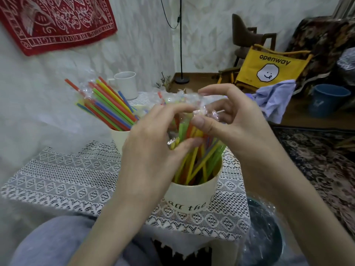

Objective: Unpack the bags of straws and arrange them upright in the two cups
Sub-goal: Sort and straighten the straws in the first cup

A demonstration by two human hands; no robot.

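A cream cup [192,196] with black lettering stands near the table's front edge, and several thin coloured straws [197,166] lean in it. Above it both hands work a clear plastic bag of straws [184,104]. My left hand [153,148] pinches the bag's lower part between thumb and fingers. My right hand [228,120] pinches the crinkled top of the bag with thumb and forefinger. Behind to the left, a second cream cup [119,139] holds thicker bright straws [109,104], some still in clear wrap and all tilted left.
A white lace cloth [67,175] covers the small table. A white mug [126,84] stands at the back. Crumpled clear plastic lies in a dark bin [265,237] at the table's right. A yellow folding chair [269,68], a blue bucket [326,100] and a lamp pole [181,45] stand beyond.
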